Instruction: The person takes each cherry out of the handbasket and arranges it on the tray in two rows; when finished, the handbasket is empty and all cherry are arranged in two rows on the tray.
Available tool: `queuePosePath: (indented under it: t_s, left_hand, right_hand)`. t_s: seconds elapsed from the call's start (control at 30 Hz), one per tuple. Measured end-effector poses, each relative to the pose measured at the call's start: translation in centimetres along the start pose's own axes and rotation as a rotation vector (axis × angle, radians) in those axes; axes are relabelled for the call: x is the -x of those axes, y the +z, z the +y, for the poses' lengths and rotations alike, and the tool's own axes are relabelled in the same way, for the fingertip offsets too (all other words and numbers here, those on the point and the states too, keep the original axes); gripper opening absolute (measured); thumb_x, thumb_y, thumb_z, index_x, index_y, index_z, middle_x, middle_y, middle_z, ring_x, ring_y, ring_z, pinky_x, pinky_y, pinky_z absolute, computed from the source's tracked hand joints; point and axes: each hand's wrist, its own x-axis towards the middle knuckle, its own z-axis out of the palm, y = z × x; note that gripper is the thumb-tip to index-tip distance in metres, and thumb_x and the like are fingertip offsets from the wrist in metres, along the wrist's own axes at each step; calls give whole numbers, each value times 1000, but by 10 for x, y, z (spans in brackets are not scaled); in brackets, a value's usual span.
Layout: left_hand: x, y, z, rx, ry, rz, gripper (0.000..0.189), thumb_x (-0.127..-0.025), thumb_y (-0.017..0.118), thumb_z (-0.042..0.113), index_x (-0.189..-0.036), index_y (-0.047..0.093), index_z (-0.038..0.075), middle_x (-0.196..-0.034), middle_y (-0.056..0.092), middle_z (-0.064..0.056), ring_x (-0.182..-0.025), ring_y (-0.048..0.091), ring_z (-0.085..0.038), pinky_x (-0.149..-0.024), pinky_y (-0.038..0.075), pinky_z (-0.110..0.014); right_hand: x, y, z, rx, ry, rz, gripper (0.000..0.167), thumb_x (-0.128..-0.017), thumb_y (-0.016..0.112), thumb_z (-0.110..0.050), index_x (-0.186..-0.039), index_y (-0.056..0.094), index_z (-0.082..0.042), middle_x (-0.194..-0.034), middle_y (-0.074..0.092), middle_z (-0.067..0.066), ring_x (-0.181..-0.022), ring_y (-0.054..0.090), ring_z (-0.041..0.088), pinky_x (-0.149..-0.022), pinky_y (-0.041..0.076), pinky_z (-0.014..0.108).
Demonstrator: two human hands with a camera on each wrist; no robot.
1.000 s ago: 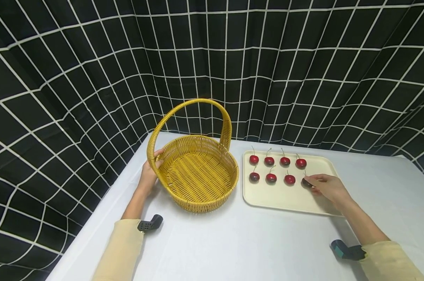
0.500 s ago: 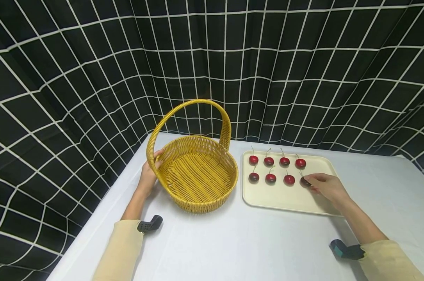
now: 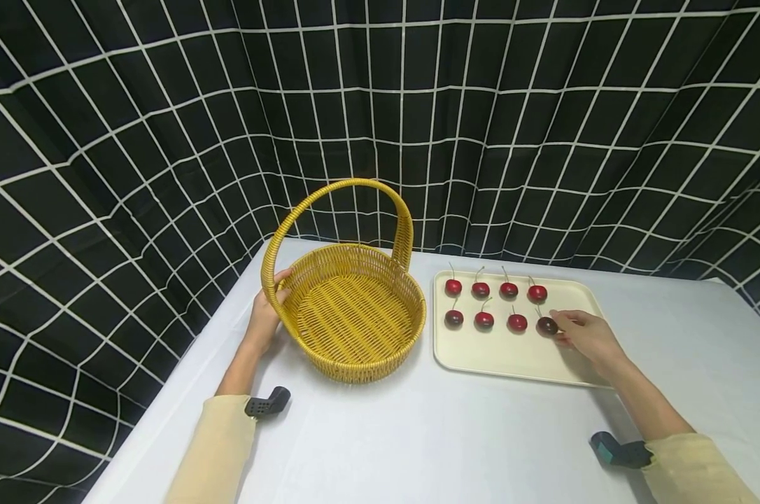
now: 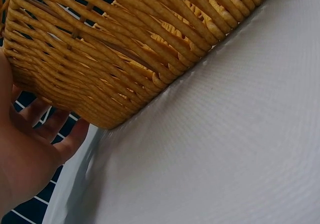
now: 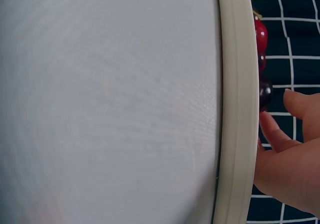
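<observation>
A yellow wicker basket [image 3: 355,369] with a tall arched handle stands left of centre in the head view. My left hand [image 3: 265,320] grips its left side by the handle's base, thumb over the rim; in the left wrist view the fingers [image 4: 72,141] lie against the woven outer wall. Two rows of cherries with stems lie on a cream tray [image 3: 500,355]. At the right end of the front row sits a dark cherry [image 3: 546,326], and my right hand [image 3: 590,341] is beside it. The right wrist view shows the thumb [image 5: 296,102] apart from that cherry.
A white cloth covers the table [image 3: 380,441], with a bare stretch between basket and tray fronts and the table's near side. Black curtains [image 3: 380,112] with white grid lines hang behind and at the left. Dark wrist devices [image 3: 619,449] sit at both cuffs.
The right fingers have let go of the dark cherry and drawn slightly right, so more of it shows. Its stem leans more to the left. My left hand stays on the basket.
</observation>
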Motion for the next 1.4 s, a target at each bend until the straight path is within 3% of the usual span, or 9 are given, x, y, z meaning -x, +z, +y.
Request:
queuePosePath:
  t_s: [0.27, 0.47, 0.57, 0.67, 0.83, 0.97, 1.1, 1.23, 1.4]
  left_hand:
    - [-1, -3, -6, -21, 18, 4, 44, -97, 42, 2, -141, 40, -1, -146, 39, -14, -133, 33, -23, -105, 27, -31]
    - [2, -3, 9, -34, -21, -9, 48, -98, 42, 2, -145, 34, -1, -147, 36, -18, -134, 33, -29, -107, 28, -34]
    - [6, -5, 18, -65, -45, -8, 51, -101, 40, 10, -149, 26, 1, -150, 31, -20, -138, 26, -32, -112, 21, -43]
    - [4, -12, 18, -94, -73, 19, 52, -103, 37, 23, -150, 23, 5, -149, 32, -21, -137, 28, -34, -111, 23, -48]
    - [-19, -32, 19, -284, -62, 47, 57, -104, 29, 39, -152, 20, 10, -154, 23, -15, -140, 21, -32, -112, 18, -46]
    - [-43, -48, 45, -529, -50, -23, 62, -103, 26, 42, -153, 15, 7, -154, 19, -22, -139, 18, -39, -112, 16, -52]
    - [-63, -61, 80, -774, -69, -112, 66, -102, 23, 45, -152, 11, 5, -152, 15, -29, -137, 15, -47, -109, 15, -60]
    - [-78, -71, 116, -994, -30, -122, 66, -101, 24, 43, -151, 14, -1, -151, 14, -31, -137, 12, -48, -108, 11, -61]
    - [-92, -75, 169, -1150, 69, -110, 66, -101, 25, 41, -150, 15, -1, -150, 15, -31, -137, 13, -48, -108, 12, -62]
  right_hand:
    - [5, -4, -4, -183, -32, -36, 82, -98, 36, -51, -142, 19, 17, -137, 33, 38, -91, 57, 8, -77, 52, 18]
    - [6, -14, -2, -229, -105, -34, 79, -99, 35, -48, -142, 17, 17, -136, 32, 37, -85, 53, -4, -81, 51, 18]
    - [7, -22, -1, -149, -131, -6, 82, -98, 33, -52, -142, 18, 15, -136, 33, 36, -96, 60, 14, -84, 51, 25]
    - [6, -30, 1, 27, -181, 49, 82, -97, 31, -56, -141, 25, 13, -134, 34, 37, -109, 54, 41, -90, 48, 44]
    - [2, -51, 6, 357, -333, 167, 69, -100, 33, -48, -138, 35, 10, -131, 35, 41, -116, 37, 58, -91, 33, 67]
    - [-2, -70, 6, 579, -402, 272, 68, -101, 29, -48, -139, 33, 9, -133, 32, 42, -119, 29, 61, -95, 25, 70]
    - [-4, -88, -2, 736, -362, 349, 74, -100, 23, -54, -143, 28, 6, -141, 24, 39, -127, 17, 60, -103, 12, 68]
    - [-4, -109, -19, 794, -277, 389, 78, -98, 20, -58, -145, 24, 5, -147, 14, 35, -133, 4, 56, -107, -1, 65]
    - [-1, -143, -48, 829, -208, 442, 77, -99, 19, -55, -145, 21, 6, -150, 6, 33, -136, -4, 53, -108, -7, 60]
